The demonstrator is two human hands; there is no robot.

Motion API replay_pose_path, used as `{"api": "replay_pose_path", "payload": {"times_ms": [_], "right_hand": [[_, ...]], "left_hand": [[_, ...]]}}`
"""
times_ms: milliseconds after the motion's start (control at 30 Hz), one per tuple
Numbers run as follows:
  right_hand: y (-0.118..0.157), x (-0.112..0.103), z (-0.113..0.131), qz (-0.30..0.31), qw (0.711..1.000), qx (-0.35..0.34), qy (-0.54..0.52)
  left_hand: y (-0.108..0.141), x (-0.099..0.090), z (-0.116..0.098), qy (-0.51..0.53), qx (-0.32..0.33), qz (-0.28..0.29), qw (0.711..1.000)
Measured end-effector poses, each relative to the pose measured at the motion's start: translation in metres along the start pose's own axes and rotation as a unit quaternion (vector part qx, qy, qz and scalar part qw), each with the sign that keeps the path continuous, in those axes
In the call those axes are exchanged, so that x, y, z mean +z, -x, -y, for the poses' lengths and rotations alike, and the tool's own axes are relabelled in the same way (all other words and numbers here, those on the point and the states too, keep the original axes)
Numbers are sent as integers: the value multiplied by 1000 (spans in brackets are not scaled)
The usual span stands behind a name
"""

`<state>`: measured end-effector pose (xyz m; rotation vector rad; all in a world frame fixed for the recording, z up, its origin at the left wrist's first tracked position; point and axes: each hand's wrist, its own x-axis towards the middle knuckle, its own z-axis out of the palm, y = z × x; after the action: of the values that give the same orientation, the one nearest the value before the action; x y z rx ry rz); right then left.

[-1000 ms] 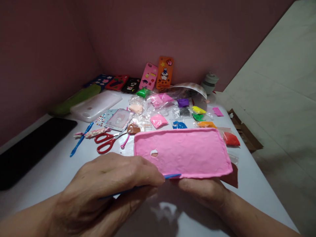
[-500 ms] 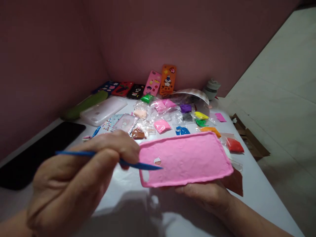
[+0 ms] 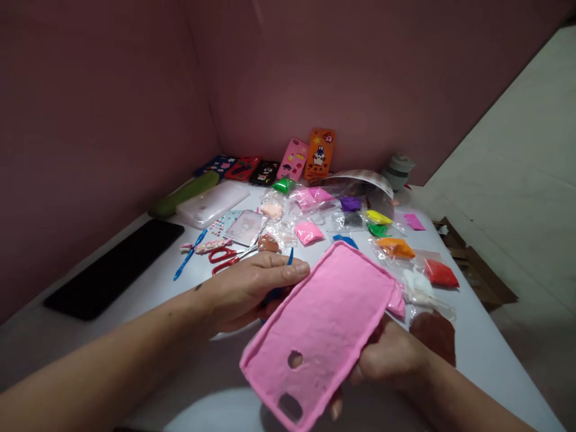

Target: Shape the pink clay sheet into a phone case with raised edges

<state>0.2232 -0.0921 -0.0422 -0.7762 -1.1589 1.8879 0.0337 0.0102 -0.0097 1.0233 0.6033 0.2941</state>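
Note:
A phone case (image 3: 321, 315) covered in pink clay is held up over the table, tilted, with its camera cutout and round hole toward me. Supporting it from below and along its right edge is my right hand (image 3: 391, 357), fingers partly hidden beneath. My left hand (image 3: 265, 276) is at the upper left edge, thumb by the rim, its fingers closed around a blue pointed clay tool (image 3: 291, 256) that mostly disappears behind the hand. A bit of pink clay (image 3: 396, 300) shows behind the case's right edge.
Red scissors (image 3: 222, 259) and another blue tool (image 3: 190, 255) lie left of centre, near a black phone-like slab (image 3: 117, 267). Bagged clay, such as an orange packet (image 3: 396, 248) and a red packet (image 3: 441, 273), covers the middle and right. Decorated cases (image 3: 320, 154) lean on the wall.
The case has turned from lying sideways to pointing lengthwise, cutout end toward me. My left hand has moved from in front of the case to its left edge, still holding the tool.

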Motion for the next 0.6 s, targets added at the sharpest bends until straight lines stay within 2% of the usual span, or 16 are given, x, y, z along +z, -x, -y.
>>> {"api": "replay_pose_path", "payload": {"times_ms": [100,233,300,467,600], "right_hand": [[0,1,-3,21,999,-1,-42],[-6,0,-5,8,990,-56,-128],[-9,0,-1,-21,986,-84,-146],[-11,6,6,-138,975,-124,-125],[-11,8,4,-184,969,-130,-105]], "left_hand": [[-1,4,2,37,1,4,999],[-4,2,-1,74,33,-3,997],[-6,-1,-2,87,47,-3,995],[-6,-3,-2,104,65,-5,992],[-4,-1,-1,109,76,-12,991]]}}
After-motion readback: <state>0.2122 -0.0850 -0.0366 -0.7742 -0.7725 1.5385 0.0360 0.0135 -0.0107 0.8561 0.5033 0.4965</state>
